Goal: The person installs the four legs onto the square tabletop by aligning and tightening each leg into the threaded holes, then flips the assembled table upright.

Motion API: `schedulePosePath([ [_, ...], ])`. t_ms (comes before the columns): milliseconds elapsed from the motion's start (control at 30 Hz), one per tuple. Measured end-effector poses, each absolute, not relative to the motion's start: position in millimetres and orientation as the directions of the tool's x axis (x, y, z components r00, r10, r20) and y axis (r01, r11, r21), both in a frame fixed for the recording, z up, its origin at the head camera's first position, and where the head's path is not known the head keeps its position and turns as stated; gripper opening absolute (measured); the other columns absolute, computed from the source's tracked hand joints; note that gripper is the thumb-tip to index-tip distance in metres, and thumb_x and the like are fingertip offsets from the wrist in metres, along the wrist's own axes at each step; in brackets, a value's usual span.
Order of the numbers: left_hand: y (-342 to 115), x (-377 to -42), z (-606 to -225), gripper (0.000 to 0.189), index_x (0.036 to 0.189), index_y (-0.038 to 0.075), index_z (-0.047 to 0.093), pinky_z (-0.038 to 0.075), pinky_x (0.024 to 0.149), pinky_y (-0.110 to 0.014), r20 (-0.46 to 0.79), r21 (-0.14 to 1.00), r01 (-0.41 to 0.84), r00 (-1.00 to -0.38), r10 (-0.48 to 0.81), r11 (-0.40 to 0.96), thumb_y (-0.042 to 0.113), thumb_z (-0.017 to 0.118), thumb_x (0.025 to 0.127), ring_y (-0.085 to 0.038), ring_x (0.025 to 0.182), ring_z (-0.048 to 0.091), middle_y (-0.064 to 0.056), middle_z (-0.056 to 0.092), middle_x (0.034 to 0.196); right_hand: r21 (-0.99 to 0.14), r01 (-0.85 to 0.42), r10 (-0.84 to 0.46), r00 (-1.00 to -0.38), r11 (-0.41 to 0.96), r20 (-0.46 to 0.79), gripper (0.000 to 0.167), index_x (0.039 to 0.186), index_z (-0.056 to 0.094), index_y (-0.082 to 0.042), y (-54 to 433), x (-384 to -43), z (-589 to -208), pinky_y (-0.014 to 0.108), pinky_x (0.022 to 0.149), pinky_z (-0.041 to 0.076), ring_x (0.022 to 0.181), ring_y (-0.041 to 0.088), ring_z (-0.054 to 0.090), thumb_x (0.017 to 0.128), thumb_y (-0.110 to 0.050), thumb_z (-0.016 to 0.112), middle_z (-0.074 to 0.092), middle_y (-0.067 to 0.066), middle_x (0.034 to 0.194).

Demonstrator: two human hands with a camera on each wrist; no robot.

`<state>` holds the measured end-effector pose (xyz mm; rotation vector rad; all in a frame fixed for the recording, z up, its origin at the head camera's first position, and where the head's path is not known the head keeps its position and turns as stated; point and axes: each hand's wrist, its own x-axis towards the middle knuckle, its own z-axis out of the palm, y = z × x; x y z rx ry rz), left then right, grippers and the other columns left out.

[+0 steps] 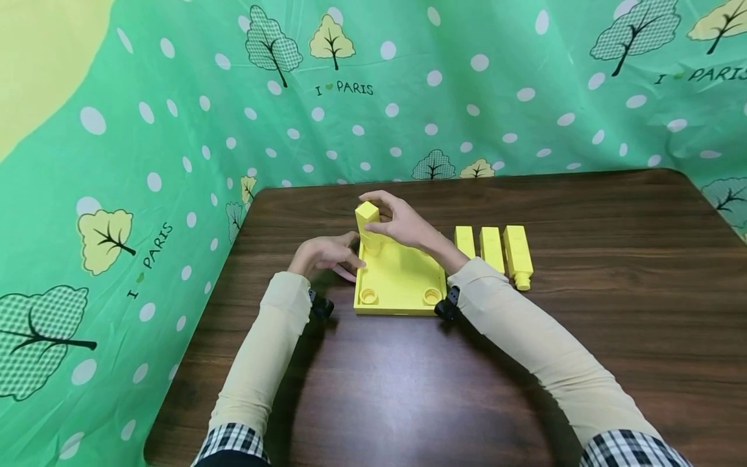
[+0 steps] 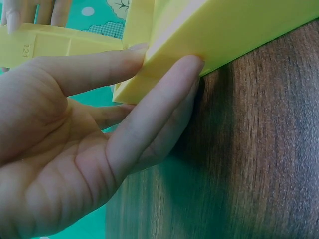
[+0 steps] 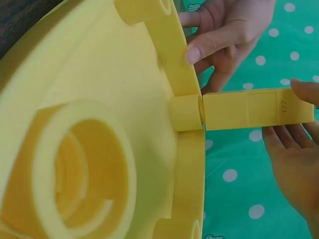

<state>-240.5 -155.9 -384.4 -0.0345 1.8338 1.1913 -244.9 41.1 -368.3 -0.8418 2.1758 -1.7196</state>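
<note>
A yellow toy-table board [image 1: 399,275] lies on the table with its rimmed, socketed side up. At its far left corner stands a square yellow leg [image 1: 367,227], its lower end at a round socket [image 3: 187,113]; how deep it sits I cannot tell. My right hand [image 1: 403,222] holds this leg near the top, thumb on one side and fingers on the other. My left hand [image 1: 328,253] grips the board's left edge near that corner, with the thumb [image 2: 107,69] on the rim and fingers along the outer side.
Three loose yellow legs [image 1: 517,250] lie side by side to the right of the board, partly behind my right forearm. Two round sockets [image 1: 432,296] show at the board's near corners. A green patterned cloth [image 1: 408,84] hangs behind the brown wooden table [image 1: 613,292].
</note>
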Motion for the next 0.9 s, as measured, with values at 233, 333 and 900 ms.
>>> schedulePosePath([
  [233, -156.1, -241.3, -383.2, 0.091, 0.154, 0.019, -0.005, 0.058, 0.088, -0.039, -0.703, 0.702, -0.473, -0.578, 0.414, 0.532, 0.002, 0.059, 0.093, -0.029, 0.110, 0.058, -0.019, 0.036, 0.138, -0.940, -0.281, -0.508, -0.848, 0.193, 0.149, 0.047, 0.131, 0.048, -0.008, 38.2, -244.3, -369.0, 0.032, 0.083, 0.053, 0.101, 0.022, 0.061, 0.089, -0.011, 0.068, 0.059, 0.011, 0.118],
  [333, -155.7, -240.6, -383.1, 0.091, 0.154, 0.019, -0.005, 0.057, 0.088, -0.039, -0.705, 0.701, -0.475, -0.576, 0.414, 0.532, 0.002, 0.059, 0.092, -0.028, 0.109, 0.059, -0.019, 0.040, 0.135, -0.925, -0.292, -0.485, -0.862, 0.241, 0.146, 0.045, 0.127, 0.051, -0.009, 37.3, -242.8, -368.6, 0.031, 0.080, 0.054, 0.098, 0.021, 0.062, 0.087, -0.014, 0.071, 0.061, 0.010, 0.113],
  [900, -155.7, -239.8, -384.2, 0.099, 0.153, 0.020, -0.016, 0.057, 0.088, -0.040, -0.699, 0.708, -0.479, -0.576, 0.423, 0.518, 0.000, 0.059, 0.092, -0.028, 0.109, 0.057, -0.017, 0.032, 0.142, -0.827, -0.388, -0.396, -0.891, 0.407, 0.223, 0.049, 0.119, 0.046, -0.006, 27.3, -237.2, -373.4, 0.031, 0.075, 0.048, 0.090, 0.025, 0.053, 0.085, -0.026, 0.074, 0.054, 0.011, 0.106],
])
